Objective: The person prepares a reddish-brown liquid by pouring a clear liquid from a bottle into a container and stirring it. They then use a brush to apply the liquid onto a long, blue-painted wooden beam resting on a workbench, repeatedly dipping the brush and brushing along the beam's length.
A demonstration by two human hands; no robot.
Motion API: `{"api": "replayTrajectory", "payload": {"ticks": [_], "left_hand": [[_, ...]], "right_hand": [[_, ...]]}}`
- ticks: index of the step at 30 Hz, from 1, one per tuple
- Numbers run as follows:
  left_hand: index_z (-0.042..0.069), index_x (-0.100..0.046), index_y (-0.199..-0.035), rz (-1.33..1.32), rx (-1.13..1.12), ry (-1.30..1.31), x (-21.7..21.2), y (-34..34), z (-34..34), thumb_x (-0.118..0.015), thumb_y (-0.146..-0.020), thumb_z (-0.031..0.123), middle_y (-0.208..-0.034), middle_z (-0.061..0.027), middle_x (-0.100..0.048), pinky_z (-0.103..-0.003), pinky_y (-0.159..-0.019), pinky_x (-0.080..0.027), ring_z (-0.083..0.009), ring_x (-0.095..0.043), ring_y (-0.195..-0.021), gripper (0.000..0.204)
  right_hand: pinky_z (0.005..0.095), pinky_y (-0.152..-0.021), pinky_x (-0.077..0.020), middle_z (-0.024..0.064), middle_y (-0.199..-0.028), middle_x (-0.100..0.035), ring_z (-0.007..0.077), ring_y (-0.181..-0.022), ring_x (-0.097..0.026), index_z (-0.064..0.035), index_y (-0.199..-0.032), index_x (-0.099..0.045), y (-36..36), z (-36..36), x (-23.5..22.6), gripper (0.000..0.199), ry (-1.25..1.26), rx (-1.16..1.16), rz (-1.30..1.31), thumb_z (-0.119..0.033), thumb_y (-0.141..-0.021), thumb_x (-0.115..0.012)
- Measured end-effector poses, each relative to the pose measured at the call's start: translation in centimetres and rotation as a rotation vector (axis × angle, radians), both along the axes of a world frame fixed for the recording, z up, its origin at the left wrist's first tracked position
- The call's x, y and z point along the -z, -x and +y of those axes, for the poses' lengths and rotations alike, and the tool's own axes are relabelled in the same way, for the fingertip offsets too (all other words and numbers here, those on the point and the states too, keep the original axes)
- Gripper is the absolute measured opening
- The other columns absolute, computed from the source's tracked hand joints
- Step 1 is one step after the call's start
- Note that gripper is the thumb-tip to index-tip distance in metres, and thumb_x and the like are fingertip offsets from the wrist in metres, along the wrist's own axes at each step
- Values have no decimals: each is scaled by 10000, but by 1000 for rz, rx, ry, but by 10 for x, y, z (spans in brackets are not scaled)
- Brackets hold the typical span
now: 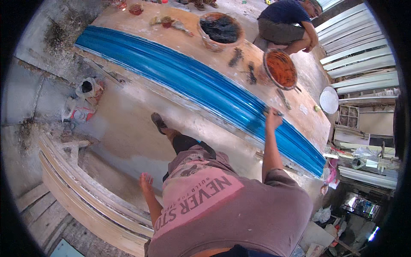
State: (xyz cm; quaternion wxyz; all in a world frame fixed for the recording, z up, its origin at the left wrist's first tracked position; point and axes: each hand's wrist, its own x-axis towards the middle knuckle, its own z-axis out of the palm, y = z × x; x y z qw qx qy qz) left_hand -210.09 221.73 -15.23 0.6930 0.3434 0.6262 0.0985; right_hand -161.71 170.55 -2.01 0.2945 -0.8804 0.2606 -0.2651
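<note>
My right hand (272, 119) reaches out over a long blue moulded strip (184, 77) that lies along a wooden board and is shut on a paintbrush (274, 112) touching the blue surface. My left hand (145, 180) hangs at my side with fingers apart and holds nothing. My shirt, leg and foot (159, 122) fill the lower middle of the view.
On the board (128, 21) stand a basin of dark paint (220, 29), a basin of orange paint (280, 68) and small pots. Another person (287, 23) crouches behind the board. Curved wooden mouldings (81, 184) lie at left, white mouldings (359, 47) at right, bags (83, 100) on the floor.
</note>
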Motion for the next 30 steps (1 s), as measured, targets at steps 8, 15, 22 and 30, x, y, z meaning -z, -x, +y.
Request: {"api": "replayTrajectory", "payload": {"ticks": [8, 15, 22, 30], "left_hand": [[102, -455, -1340, -75, -49, -85, -4, -47, 191, -588, -931, 381, -1294, -79, -539, -428, -918, -455, -270, -537, -1145, 512], [99, -495, -1303, 176, 326, -262, -34, -143, 380, -579, -939, 364, -1217, -76, -579, -421, -897, -459, -249, -571, -1086, 457], [103, -520, -1284, -64, 510, -156, 7, -155, 453, -587, -933, 368, -1191, -52, -598, -389, -846, -490, -225, -581, -1067, 445], [119, -542, -1279, 96, 595, 161, 55, -226, 588, -601, -905, 347, -1164, -49, -622, -422, -832, -489, -235, -593, -1049, 442]], "right_hand": [[379, -663, -519, 108, -757, -721, 172, -689, -670, -17, -818, -731, -146, 519, 21, 270, -586, -517, -97, -287, -823, -734], [355, -729, -535, 126, -840, -734, 222, -769, -699, -41, -894, -751, -235, 699, 26, 225, -791, -664, -38, -249, -808, -749], [375, -686, -523, 62, -785, -712, 217, -714, -658, -59, -943, -726, -98, 400, 12, 260, -259, -139, 56, -303, -864, -683], [348, -651, -537, 98, -771, -725, 210, -694, -693, -53, -833, -721, -95, 430, -7, 214, 194, 172, 53, -260, -861, -676]]}}
